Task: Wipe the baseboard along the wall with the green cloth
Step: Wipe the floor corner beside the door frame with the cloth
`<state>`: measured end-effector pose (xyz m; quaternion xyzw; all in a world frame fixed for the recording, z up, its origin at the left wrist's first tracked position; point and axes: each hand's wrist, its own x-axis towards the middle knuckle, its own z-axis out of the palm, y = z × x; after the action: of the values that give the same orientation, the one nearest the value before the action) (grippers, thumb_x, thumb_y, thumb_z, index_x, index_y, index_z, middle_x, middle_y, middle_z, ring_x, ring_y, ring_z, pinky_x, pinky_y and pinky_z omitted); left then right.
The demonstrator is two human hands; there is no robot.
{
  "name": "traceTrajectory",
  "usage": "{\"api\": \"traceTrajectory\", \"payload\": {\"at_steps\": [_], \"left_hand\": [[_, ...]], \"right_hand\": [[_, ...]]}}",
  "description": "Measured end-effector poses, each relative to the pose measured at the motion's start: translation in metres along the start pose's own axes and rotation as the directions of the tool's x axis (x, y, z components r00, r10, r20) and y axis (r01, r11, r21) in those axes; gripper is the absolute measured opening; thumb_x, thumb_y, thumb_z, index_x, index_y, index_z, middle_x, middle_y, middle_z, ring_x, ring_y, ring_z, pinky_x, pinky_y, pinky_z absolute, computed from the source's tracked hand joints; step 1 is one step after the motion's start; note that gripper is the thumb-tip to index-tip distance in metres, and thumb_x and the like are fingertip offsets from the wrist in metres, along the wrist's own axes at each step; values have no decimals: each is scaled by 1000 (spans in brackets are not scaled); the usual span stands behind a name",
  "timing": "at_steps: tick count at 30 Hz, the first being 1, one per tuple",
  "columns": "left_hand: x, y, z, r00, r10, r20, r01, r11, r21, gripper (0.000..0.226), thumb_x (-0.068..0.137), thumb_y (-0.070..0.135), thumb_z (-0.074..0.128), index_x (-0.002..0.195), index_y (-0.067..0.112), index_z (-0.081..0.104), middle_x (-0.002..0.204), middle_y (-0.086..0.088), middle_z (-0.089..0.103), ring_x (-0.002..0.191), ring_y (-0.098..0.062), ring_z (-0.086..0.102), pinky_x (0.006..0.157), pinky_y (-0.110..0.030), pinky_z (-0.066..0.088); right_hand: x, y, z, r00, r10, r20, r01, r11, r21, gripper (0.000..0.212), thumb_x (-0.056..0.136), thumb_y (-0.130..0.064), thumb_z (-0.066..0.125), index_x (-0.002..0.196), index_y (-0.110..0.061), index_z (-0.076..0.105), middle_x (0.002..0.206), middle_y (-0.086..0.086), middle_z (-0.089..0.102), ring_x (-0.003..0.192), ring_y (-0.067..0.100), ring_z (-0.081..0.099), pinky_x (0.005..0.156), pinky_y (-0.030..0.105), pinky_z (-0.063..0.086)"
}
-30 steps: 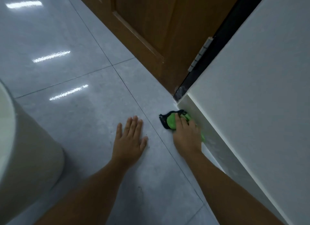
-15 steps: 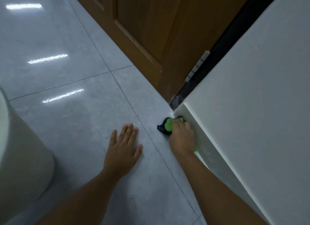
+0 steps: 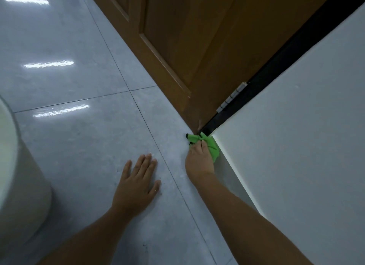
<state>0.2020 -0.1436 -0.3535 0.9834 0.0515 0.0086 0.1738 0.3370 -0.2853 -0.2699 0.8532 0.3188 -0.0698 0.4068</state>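
My right hand (image 3: 199,158) grips the bunched green cloth (image 3: 210,146) and presses it against the far end of the white baseboard (image 3: 235,177), right at the corner by the door frame. The baseboard runs along the foot of the white wall (image 3: 296,146) towards the lower right, partly hidden behind my right forearm. My left hand (image 3: 136,183) lies flat on the grey tiled floor (image 3: 79,146), fingers spread, holding nothing, a little to the left of the right hand.
A brown wooden door (image 3: 187,47) stands just beyond the cloth, with a metal hinge (image 3: 231,98) on a black frame edge (image 3: 276,67). A white rounded container (image 3: 17,185) stands at the left edge.
My right hand has slid the cloth forward along the baseboard to its end at the door frame. My left hand stays flat on the floor.
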Motion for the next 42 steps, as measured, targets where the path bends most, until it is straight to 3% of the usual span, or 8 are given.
{"api": "traceTrajectory", "payload": {"at_steps": [5, 9, 14, 19, 26, 31, 35, 42], "left_hand": [[0, -1, -1, 1000, -3, 16, 3, 999, -47, 71, 97, 53, 11, 141, 8, 42, 149, -12, 39, 139, -25, 33, 114, -48, 13], [1, 0, -2, 1000, 0, 5, 0, 998, -55, 70, 97, 52, 14, 140, 7, 44, 148, -13, 40, 139, -27, 34, 113, -50, 16], [0, 2, -2, 1000, -5, -18, 5, 1000, -30, 65, 93, 48, 29, 142, 8, 41, 150, -11, 37, 141, -26, 30, 114, -50, 15], [0, 1, 1, 999, 8, -33, -8, 1000, 6, 64, 94, 48, 31, 145, 9, 37, 152, -11, 33, 142, -24, 25, 115, -48, 9], [-1, 2, -2, 1000, -5, -6, 6, 1000, 27, 65, 94, 50, 27, 146, 11, 36, 153, -10, 32, 143, -24, 24, 115, -47, 9], [-1, 2, -6, 1000, -13, -2, 13, 1000, -1, 65, 92, 49, 31, 142, 9, 43, 150, -11, 38, 140, -25, 31, 114, -47, 12], [-1, 3, -4, 1000, -13, -9, 13, 1000, 0, 66, 91, 50, 32, 143, 10, 41, 151, -11, 37, 141, -24, 30, 114, -46, 9], [0, 3, -3, 1000, -13, -23, 14, 999, 29, 66, 93, 51, 29, 146, 12, 34, 153, -9, 32, 143, -22, 22, 115, -46, 7]], "right_hand": [[-91, -11, 41, 980, 93, 176, -124, 976, 177, 50, 86, -10, 43, 132, 9, 43, 130, 28, 50, 119, 41, 46, 105, 50, 36], [-127, 3, 63, 981, 108, 164, -155, 939, 307, 54, 53, -5, 72, 107, 0, 68, 91, 15, 70, 79, 32, 61, 62, 38, 54], [-67, 9, 26, 976, 115, -184, -19, 890, 455, 57, 67, -1, 61, 124, -2, 57, 124, 19, 61, 115, 38, 55, 98, 48, 46], [13, 3, 0, 989, 86, 117, -141, 765, 629, 81, 89, -23, 51, 150, -10, -2, 158, 15, 5, 140, 34, 19, 110, 42, 26], [-8, -6, 19, 978, 131, 164, -204, 781, 590, 65, 92, -21, 36, 147, 0, 10, 155, 17, 19, 140, 29, 20, 110, 39, 26], [-131, -11, 86, 966, 170, 195, -257, 705, 660, 73, 66, -7, 61, 136, -3, 44, 131, 17, 56, 111, 33, 60, 85, 44, 51], [-137, 6, 63, 945, 196, 261, -324, 661, 676, 66, 81, -4, 51, 143, -16, 31, 138, 11, 46, 114, 29, 52, 86, 37, 46], [-11, 26, -14, 892, 368, -262, -179, 820, 544, 37, 64, -1, 59, 99, -13, 59, 110, 15, 58, 78, 27, 56, 61, 32, 41]]}}
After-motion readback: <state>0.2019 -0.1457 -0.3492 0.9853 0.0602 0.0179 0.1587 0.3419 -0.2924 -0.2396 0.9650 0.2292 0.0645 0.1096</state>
